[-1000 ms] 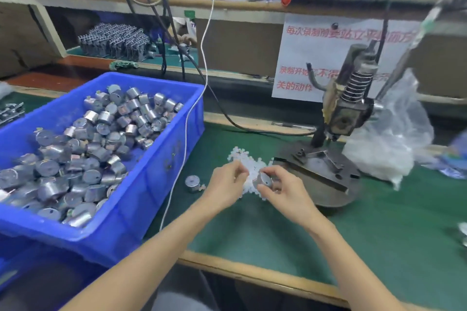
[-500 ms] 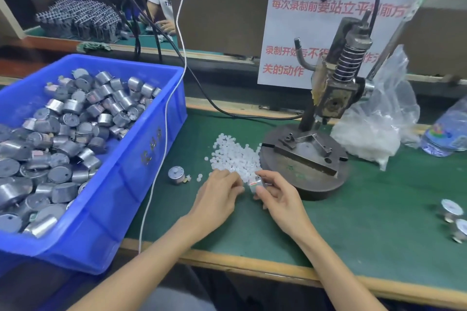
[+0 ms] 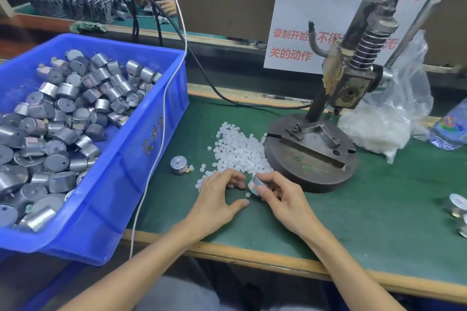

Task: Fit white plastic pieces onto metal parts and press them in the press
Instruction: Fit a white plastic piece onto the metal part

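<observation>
By my read this cycle is barely begun: just before the press point(image 3: 310, 156) my right hand point(image 3: 283, 199) pinches a metal part point(image 3: 256, 185), my left hand point(image 3: 217, 197) rests loose-fingered, gripping nothing, on the white plastic pieces point(image 3: 240, 151), so fitting and pressing remain.

The metal parts point(image 3: 63, 118) gleam smooth, the plastic bin point(image 3: 141, 159) glossy, white plastic pieces point(image 3: 237, 149) matt (press point(image 3: 303, 171): dull metal).

Light is even and fairly bright, from above. The press point(image 3: 310, 159) throws a soft shadow on the green table point(image 3: 379, 197). Metal parts point(image 3: 63, 113) in the blue bin point(image 3: 151, 159) show small glare. Straight edges curve near the borders; the top right corner is blurred.
</observation>
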